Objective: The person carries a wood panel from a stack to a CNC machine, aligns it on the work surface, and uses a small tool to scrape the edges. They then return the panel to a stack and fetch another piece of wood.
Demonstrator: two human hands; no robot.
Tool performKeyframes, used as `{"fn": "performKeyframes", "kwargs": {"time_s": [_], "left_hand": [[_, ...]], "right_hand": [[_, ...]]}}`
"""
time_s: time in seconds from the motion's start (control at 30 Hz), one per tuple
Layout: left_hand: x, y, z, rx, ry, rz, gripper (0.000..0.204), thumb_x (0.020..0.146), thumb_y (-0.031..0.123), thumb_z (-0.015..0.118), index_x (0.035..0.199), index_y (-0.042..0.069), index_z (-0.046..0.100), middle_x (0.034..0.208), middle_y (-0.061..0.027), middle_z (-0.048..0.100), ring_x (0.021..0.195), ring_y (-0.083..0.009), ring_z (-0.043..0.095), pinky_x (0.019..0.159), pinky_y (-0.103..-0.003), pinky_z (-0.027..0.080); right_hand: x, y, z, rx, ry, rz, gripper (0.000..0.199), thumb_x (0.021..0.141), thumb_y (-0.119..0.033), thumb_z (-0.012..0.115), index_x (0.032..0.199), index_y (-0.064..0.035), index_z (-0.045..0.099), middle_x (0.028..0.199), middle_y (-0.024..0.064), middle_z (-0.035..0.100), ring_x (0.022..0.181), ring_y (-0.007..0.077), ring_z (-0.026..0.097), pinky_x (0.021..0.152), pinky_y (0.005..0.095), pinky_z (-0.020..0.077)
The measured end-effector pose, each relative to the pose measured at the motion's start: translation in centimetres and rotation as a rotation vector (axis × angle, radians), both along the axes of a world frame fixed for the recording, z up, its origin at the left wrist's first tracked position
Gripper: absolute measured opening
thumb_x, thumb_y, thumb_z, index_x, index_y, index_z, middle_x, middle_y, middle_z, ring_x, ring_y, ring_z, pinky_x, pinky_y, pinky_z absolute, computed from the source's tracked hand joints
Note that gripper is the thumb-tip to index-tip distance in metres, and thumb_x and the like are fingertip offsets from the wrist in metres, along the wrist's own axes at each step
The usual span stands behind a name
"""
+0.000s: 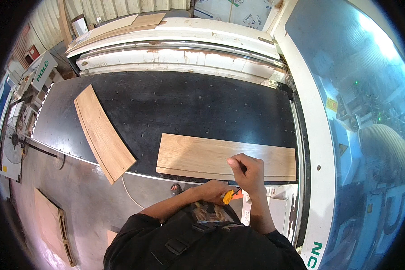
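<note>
"Nearest items: your hands?"

"Left hand (214, 191): fingers closed on a small bright-yellow object (228, 196), kind unclear. Right hand (246, 172): clenched, with nothing discernible inside."

"Next, the main piece?"

"One long, pale-brown wood-grain board (202, 155), flat, directly ahead of you. Long axis: left to right, along the near edge of the black, hole-dotted machine bed (180, 103). Your right hand is nearer, above its right half; contact cannot be told. Your left hand sits just short of its near edge."

"Second piece?"

"One matching narrow wood-grain board (104, 135), well to your left, slanting from far left to near right, near end jutting past the bed."

"Farther? Containers?"

"Far side: flat wood-toned strips (121, 28), lying on a long white machine beam (202, 32). Containers: none identifiable."
</note>
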State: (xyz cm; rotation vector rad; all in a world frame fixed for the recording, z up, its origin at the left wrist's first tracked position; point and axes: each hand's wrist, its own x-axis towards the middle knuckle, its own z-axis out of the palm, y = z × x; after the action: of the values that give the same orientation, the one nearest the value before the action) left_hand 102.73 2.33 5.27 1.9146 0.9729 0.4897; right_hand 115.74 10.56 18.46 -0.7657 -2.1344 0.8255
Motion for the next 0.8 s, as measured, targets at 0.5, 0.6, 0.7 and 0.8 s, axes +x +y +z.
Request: {"fn": "performKeyframes", "kwargs": {"time_s": [0.5,0.6,0.7,0.8], "left_hand": [[0.3,0.3,0.7,-0.001,0.054,0.023,0.071,0.073,0.017,0.084,0.138,0.015,0.055,0.105,-0.0165,0.069,0.099,-0.0396,0.066,0.086,-0.046,0.052],[0.3,0.4,-0.2,0.014,0.043,0.008,0.071,0.073,0.016,0.084,0.138,0.015,0.055,0.105,-0.0167,0.069,0.099,-0.0399,0.066,0.087,-0.046,0.052],[0.3,0.1,-0.6,0.013,-0.017,0.028,0.067,0.073,0.017,0.084,0.134,0.012,0.057,0.105,-0.0173,0.069,0.099,-0.0401,0.065,0.086,-0.047,0.052],[0.4,0.0,-1.8,0.050,0.019,0.051,0.062,0.072,0.017,0.084,0.128,0.008,0.058,0.105,-0.0176,0.069,0.100,-0.0402,0.065,0.087,-0.047,0.052]], "right_hand": [[0.6,-0.2,-0.9,-0.038,-0.067,-0.048,0.026,0.101,-0.025,0.065,0.087,-0.0030,0.066,0.064,0.0114,0.062,0.051,0.0245,0.059,0.049,0.0327,0.0422],[0.6,-0.5,-0.6,-0.038,-0.063,-0.053,0.026,0.100,-0.025,0.065,0.086,-0.0031,0.067,0.068,0.0110,0.064,0.055,0.0254,0.061,0.051,0.0329,0.0439],[0.8,-0.5,-0.6,0.005,-0.055,-0.021,0.022,0.097,-0.022,0.068,0.086,-0.0029,0.067,0.070,0.0102,0.066,0.057,0.0247,0.062,0.052,0.0324,0.0456],[0.7,-0.6,-0.9,0.071,-0.017,0.036,0.019,0.095,-0.018,0.071,0.085,-0.0024,0.069,0.071,0.0090,0.068,0.056,0.0218,0.063,0.052,0.0303,0.0462]]}}
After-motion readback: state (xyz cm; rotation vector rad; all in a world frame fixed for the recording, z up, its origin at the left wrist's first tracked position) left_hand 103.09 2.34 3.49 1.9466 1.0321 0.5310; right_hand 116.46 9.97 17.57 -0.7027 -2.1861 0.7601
